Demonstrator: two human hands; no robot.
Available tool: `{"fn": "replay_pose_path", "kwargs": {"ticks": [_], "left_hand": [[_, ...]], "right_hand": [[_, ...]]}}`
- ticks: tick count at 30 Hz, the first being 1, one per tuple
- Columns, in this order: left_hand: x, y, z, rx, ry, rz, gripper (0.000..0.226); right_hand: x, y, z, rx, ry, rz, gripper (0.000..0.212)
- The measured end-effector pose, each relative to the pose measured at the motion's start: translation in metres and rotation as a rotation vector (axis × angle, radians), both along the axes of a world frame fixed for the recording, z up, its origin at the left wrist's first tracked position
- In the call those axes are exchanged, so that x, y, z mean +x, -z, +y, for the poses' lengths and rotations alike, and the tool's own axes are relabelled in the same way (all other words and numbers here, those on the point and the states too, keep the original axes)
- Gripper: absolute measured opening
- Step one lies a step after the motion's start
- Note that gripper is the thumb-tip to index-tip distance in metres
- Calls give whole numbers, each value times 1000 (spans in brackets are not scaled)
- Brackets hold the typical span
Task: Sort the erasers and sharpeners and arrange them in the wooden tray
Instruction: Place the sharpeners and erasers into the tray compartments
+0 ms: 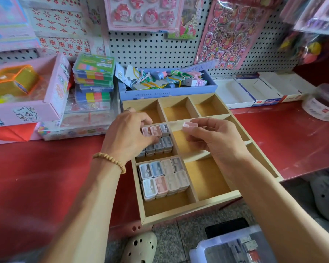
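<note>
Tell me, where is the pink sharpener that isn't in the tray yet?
The right hand pinches the pink sharpener above the wooden tray, right of the half-filled middle-left compartment.

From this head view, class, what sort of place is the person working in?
Probably a stationery shop: sticker sheets hang on a white pegboard wall, and a wooden compartment tray of small pastel sharpeners sits on a red counter.

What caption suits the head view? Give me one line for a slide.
Left hand places sharpeners in the wooden tray; right hand pinches a pink sharpener.
</note>
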State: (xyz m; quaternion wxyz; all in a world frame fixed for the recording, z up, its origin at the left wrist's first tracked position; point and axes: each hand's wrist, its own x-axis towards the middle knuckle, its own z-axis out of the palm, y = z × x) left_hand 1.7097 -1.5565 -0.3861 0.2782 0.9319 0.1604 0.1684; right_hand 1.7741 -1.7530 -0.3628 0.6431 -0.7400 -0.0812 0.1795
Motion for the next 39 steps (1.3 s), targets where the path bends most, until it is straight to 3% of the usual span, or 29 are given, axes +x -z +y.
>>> {"fn": "replay_pose_path", "kwargs": {"ticks": [5,9,12,18,25,33,39], "left_hand": [[4,1,-6,4,47,-24,28],[0,-4,-6,45,52,-18,36],[-9,-17,-12,-62,127,-136,44],[-16,-13,-26,-61,202,-310,27],[-21,-13,-23,-88,245,-305,33],[-28,-18,-17,-182,148,-284,23],[-33,-17,6,-15,59,-101,30]], "right_hand": [[-4,0,-1,-19,-22,-21,27],[-5,-1,2,-25,-27,-41,30],[-8,0,11,26,-44,-40,22],[-22,5,32,222,-47,118,20],[-17,-2,34,112,-66,60,19],[-25,-9,47,-16,-163,-81,18],[-19,-19,30,-300,-156,-334,15]]}}
